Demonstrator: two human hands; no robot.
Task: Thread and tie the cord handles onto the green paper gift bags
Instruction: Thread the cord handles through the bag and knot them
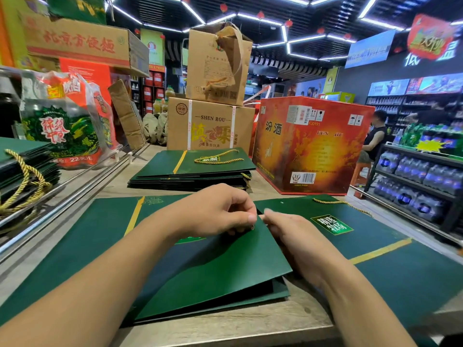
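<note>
Dark green bags with yellow stripe; gold twisted cord; red-orange box, centre right; tan cartons.

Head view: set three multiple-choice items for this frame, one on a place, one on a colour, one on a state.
1. Where is the red carton relative to the stack of green bags?
A. left of it
B. right of it
C. on top of it

2. What colour is the cord handle on that stack?
A. gold
B. white
C. red

3. How is the front bag placed?
A. standing upright
B. hanging from a hook
C. lying folded on the table

Key: 1 B, the carton sits at the stack's right. 2 A, the twisted cord is gold. 3 C, it lies flat, with the left hand pinching its far edge and the right hand beside it.
</note>
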